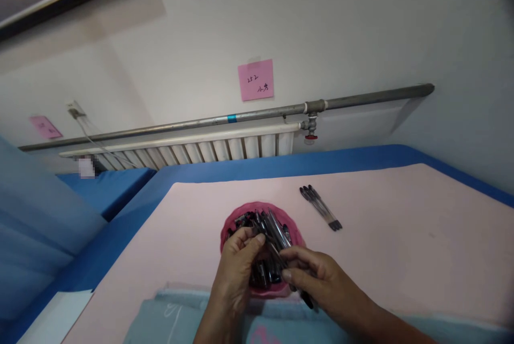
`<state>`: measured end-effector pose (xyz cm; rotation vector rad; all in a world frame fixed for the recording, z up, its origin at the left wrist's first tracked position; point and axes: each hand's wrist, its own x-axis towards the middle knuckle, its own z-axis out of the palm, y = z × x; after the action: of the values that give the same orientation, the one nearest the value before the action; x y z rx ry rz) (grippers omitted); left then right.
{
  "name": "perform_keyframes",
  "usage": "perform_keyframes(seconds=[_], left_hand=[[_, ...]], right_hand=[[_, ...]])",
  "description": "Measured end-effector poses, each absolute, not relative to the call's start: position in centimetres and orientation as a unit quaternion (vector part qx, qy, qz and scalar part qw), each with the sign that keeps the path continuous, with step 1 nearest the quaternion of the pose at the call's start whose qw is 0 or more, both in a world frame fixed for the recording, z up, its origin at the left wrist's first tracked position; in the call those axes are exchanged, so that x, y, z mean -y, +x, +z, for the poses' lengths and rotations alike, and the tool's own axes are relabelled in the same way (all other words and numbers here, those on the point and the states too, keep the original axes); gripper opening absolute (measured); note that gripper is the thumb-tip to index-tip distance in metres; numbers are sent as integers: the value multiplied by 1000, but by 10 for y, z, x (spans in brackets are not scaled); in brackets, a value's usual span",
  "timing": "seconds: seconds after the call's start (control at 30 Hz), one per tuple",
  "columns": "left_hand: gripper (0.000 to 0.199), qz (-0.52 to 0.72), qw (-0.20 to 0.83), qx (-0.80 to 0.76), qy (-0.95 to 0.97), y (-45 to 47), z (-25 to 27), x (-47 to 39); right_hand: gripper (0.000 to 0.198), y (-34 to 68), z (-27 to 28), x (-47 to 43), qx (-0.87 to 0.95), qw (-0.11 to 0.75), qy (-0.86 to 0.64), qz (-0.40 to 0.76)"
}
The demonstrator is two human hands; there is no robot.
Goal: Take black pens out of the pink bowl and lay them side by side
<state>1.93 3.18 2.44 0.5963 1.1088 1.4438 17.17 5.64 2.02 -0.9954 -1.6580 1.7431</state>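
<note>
Over a round pink basket [297, 226] full of dark pens and pen parts, both my hands work close together. My left hand [239, 258] pinches a thin dark pen piece between thumb and forefinger, above the basket's middle. My right hand [315, 274] is closed at the basket's right side around a pen [307, 299], whose black end sticks out below the fingers. Whether it holds more than one pen is hidden by the fingers. Beyond the basket, to the right, 3 clear pens with black ends [320, 207] lie side by side on the pink sheet.
The pink sheet [381, 237] covers a blue padded surface [353, 155]. Light-blue cloth [168, 322] lies along the near edge. Behind are a white radiator [236, 148], a metal pipe [193, 125] and a red valve [310, 137]. A blue curtain [36, 226] hangs at left.
</note>
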Motion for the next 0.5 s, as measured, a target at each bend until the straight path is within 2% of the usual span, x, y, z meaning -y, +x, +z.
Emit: perform_keyframes(seconds=[0.17,0.33,0.5], left_hand=[[22,606,589,-465,265,22,22,-31],[22,597,589,-468,279,19,22,-32],[30,633,472,-539,293,-6,24,-35]], right_hand=[[24,171,21,-55,595,271,-373,659],[20,170,19,-58,629,276,-378,622],[23,169,18,-65,624,308,-408,591]])
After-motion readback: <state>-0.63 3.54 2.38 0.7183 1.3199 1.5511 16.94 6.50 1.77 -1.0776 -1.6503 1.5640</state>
